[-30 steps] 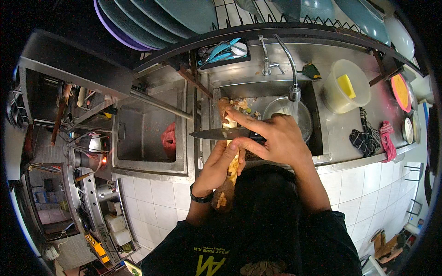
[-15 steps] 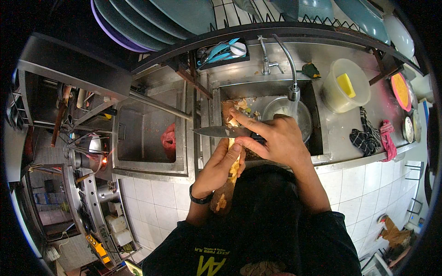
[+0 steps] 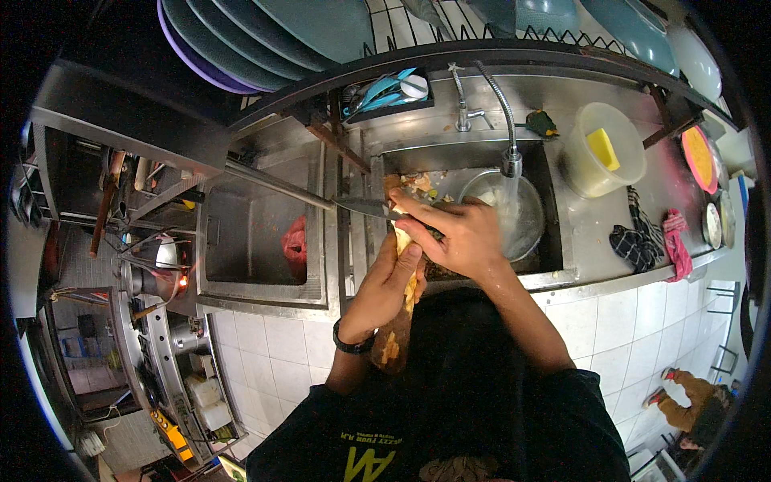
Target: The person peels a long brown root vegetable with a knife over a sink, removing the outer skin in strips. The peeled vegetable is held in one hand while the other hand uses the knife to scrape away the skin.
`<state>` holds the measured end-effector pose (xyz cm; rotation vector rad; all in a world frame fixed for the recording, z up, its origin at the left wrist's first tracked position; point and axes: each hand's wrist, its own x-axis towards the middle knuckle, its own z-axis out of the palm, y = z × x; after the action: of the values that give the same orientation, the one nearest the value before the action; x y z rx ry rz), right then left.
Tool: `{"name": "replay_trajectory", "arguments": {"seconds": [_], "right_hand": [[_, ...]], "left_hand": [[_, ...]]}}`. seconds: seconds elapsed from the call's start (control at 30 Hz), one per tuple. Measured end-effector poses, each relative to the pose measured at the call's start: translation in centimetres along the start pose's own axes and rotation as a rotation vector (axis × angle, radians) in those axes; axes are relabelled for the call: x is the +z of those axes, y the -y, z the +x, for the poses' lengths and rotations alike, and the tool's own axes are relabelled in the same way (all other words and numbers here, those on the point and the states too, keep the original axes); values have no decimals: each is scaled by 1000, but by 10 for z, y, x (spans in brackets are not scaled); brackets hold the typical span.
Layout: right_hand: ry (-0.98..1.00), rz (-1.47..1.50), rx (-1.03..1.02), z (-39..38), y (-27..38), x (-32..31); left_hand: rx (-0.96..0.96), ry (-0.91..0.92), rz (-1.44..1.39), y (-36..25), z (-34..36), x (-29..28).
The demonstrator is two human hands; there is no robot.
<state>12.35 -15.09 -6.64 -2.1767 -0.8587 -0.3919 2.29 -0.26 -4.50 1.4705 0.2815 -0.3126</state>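
My left hand (image 3: pixel 381 287) is wrapped round a long, brown-skinned root vegetable (image 3: pixel 391 349), whose far part is peeled to pale yellow flesh. Its lower end, with a few peeled patches, reaches back past my wrist toward my dark shirt. In my right hand (image 3: pixel 464 239) is a kitchen knife (image 3: pixel 363 207), its blade pointing left across the root's far end. The fingers hide most of the handle. Beyond my hands, peelings (image 3: pixel 416 185) lie in the sink (image 3: pixel 551 233). Beside them, water runs from the tap (image 3: pixel 511 161) into a round metal bowl (image 3: pixel 526 221).
A second sink (image 3: pixel 241 249) on the left holds a red bag-like item (image 3: pixel 295 245). Right of the tap stand a clear tub (image 3: pixel 602 173) with a yellow sponge and some cloths (image 3: pixel 638 241). Plates (image 3: pixel 297 32) fill the rack above. A flame (image 3: pixel 182 280) burns far left.
The knife and my right hand have shifted a little away from me and to the left, toward the root's far end. At the lower right, another person's legs show more fully.
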Motion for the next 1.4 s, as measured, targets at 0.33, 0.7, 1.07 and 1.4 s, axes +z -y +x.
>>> {"name": "replay_trajectory", "arguments": {"seconds": [0.33, 0.7, 1.07, 1.4], "right_hand": [[-222, 627, 231, 12, -7, 28], [240, 786, 208, 1, 5, -17], [167, 461, 112, 7, 14, -31], [17, 339, 180, 9, 4, -27]], "left_hand": [[2, -4, -115, -6, -2, 13], [150, 20, -362, -6, -2, 6], [170, 184, -477, -7, -9, 6], [44, 280, -407, 1, -14, 6]]}}
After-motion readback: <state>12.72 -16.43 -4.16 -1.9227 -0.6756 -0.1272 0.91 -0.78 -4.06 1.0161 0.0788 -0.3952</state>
